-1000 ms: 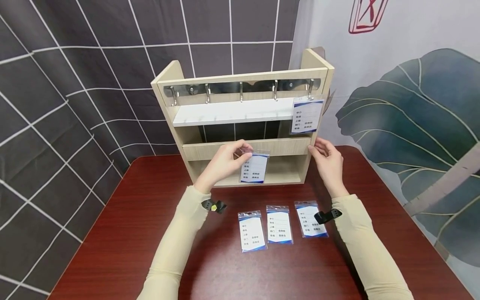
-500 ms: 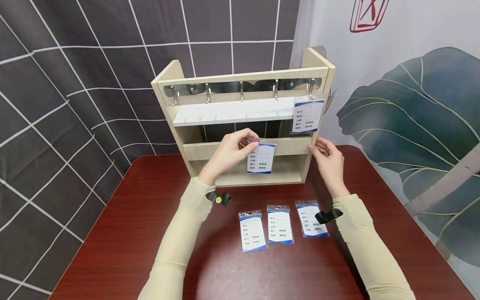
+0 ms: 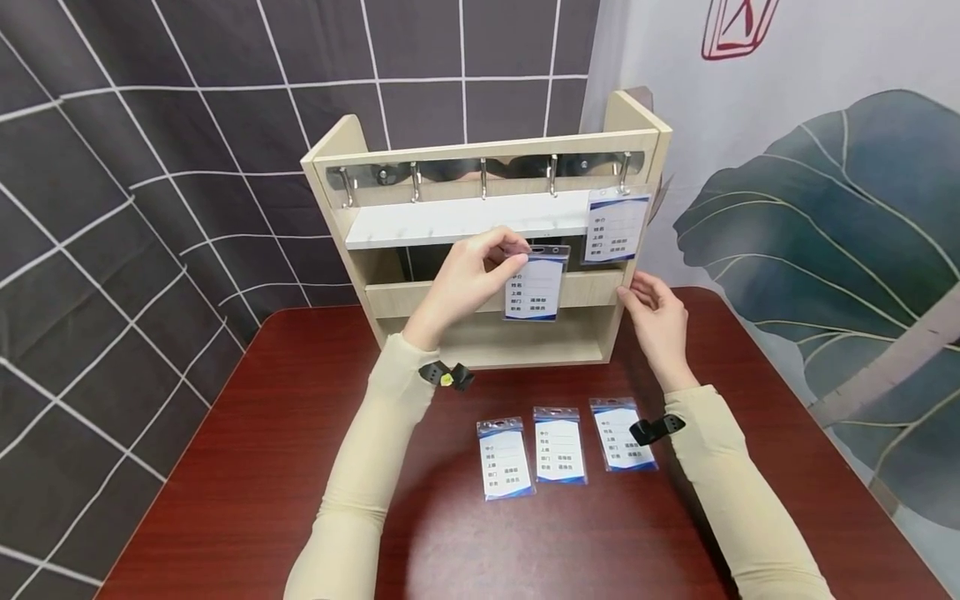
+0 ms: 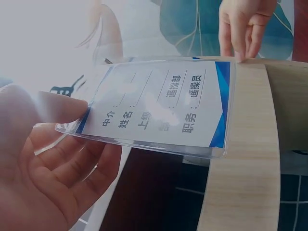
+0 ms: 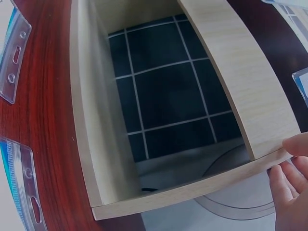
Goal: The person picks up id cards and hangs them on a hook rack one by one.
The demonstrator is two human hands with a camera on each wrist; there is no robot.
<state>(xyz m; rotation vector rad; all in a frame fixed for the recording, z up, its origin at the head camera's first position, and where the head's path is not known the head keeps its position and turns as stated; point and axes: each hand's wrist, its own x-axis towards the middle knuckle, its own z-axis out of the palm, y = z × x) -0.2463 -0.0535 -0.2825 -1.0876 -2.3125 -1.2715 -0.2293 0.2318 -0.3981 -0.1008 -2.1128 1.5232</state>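
Note:
My left hand [image 3: 480,279] pinches a badge holder [image 3: 537,287] by its upper left edge, in front of the shelf's middle board. In the left wrist view the thumb lies over the top of this badge [image 4: 159,103], with fingers behind it. My right hand [image 3: 657,321] grips the right side panel of the wooden shelf [image 3: 442,307]; the right wrist view shows its thumb and fingers [image 5: 291,185] at the panel's edge. Another badge [image 3: 617,227] hangs from the rightmost metal hook [image 3: 623,173]. The other hooks, such as the middle hook [image 3: 483,178], carry nothing.
Three more badges lie in a row on the red-brown table: a left badge [image 3: 505,460], a middle badge [image 3: 559,447] and a right badge [image 3: 622,435], partly covered by the right wrist strap [image 3: 657,430]. A dark tiled backdrop [image 3: 225,142] stands behind the shelf.
My left hand has raised the badge up and to the right, from the lower compartment to the middle board's height. The right hand stays on the side panel.

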